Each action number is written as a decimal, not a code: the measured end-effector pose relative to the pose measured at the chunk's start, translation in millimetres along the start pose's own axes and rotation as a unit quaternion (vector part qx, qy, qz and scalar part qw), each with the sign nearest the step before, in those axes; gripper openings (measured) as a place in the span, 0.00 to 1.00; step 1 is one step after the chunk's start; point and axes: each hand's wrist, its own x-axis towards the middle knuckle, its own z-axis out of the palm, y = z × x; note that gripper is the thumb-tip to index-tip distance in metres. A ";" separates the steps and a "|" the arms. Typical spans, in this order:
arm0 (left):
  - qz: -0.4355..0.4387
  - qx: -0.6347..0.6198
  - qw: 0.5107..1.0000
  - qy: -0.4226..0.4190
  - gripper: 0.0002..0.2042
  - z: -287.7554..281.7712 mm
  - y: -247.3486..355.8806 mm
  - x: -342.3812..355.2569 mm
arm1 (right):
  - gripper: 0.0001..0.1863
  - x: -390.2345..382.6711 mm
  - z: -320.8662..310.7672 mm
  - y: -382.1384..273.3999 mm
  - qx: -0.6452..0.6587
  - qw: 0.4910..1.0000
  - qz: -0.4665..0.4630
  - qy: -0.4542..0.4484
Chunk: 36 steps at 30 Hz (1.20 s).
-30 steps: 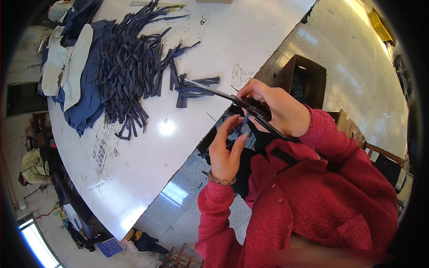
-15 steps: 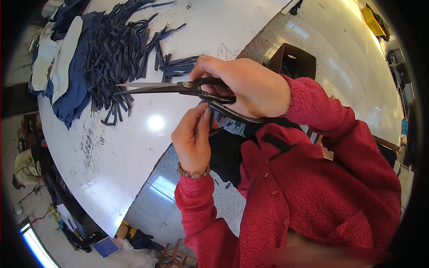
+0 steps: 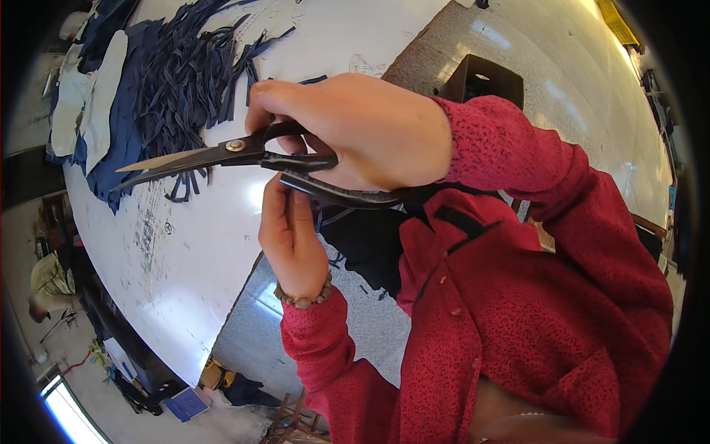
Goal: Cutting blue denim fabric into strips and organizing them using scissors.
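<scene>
My right hand [image 3: 359,129] grips black-handled scissors [image 3: 236,146] with long, slightly parted blades pointing left over the worktable [image 3: 200,281]. Just below the handles is my left hand [image 3: 292,244], fingers drawn together against the scissors' lower handle; whatever they may hold is hidden behind it. A big heap of dark navy fabric strips [image 3: 188,85] lies on the table beyond the blades, beside flat navy fabric pieces [image 3: 118,126] and pale cut panels [image 3: 101,111].
A dark brown bin [image 3: 488,78] stands on the floor right of the table. A yellow crate [image 3: 617,22] sits at the far right. Another person [image 3: 52,285] works at the left edge among dark furniture. A wooden stool [image 3: 285,422] is at the bottom.
Both hands have moved left, the right hand with the scissors further, their blades now extending farther across the table. The blue strip seen earlier at my left fingertips is now hidden.
</scene>
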 end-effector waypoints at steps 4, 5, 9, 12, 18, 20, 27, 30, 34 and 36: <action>-0.099 -0.098 0.990 -0.021 0.10 -14.0 16.0 6.3 | 0.17 -0.3 -3.2 4.5 0.032 0.998 -0.006 0.057; -0.097 -0.066 0.993 0.004 0.09 -12.8 18.9 7.6 | 0.19 0.1 -4.1 6.4 0.048 0.997 -0.002 0.061; -0.090 0.023 0.995 -0.033 0.10 -27.8 22.2 14.5 | 0.24 -1.7 -7.6 13.0 0.107 0.992 0.040 0.063; -0.117 -0.025 0.992 -0.050 0.10 -25.3 16.5 17.0 | 0.23 -7.6 -5.0 27.6 0.120 0.988 0.053 0.087; -0.142 -0.022 0.985 -0.097 0.06 -17.6 14.1 22.2 | 0.25 -17.7 -14.9 41.2 0.153 0.984 0.050 0.075; -0.177 -0.008 0.979 -0.100 0.06 -15.3 12.6 23.8 | 0.27 -18.6 -21.6 40.3 0.166 0.981 0.098 0.031; -0.159 -0.016 0.982 -0.104 0.06 -2.8 5.4 28.4 | 0.28 -21.0 -23.7 60.1 0.189 0.973 0.126 0.047; -0.166 -0.067 0.980 -0.084 0.05 7.8 3.1 28.7 | 0.26 -23.2 -25.0 64.1 0.206 0.963 0.165 0.049; -0.212 -0.116 0.966 -0.090 0.04 14.7 -0.3 32.4 | 0.23 -32.4 -15.8 77.2 0.206 0.962 0.144 0.103; -0.132 -0.027 0.987 -0.085 0.03 16.0 -6.8 33.1 | 0.22 -34.8 -13.3 79.1 0.224 0.957 0.159 0.096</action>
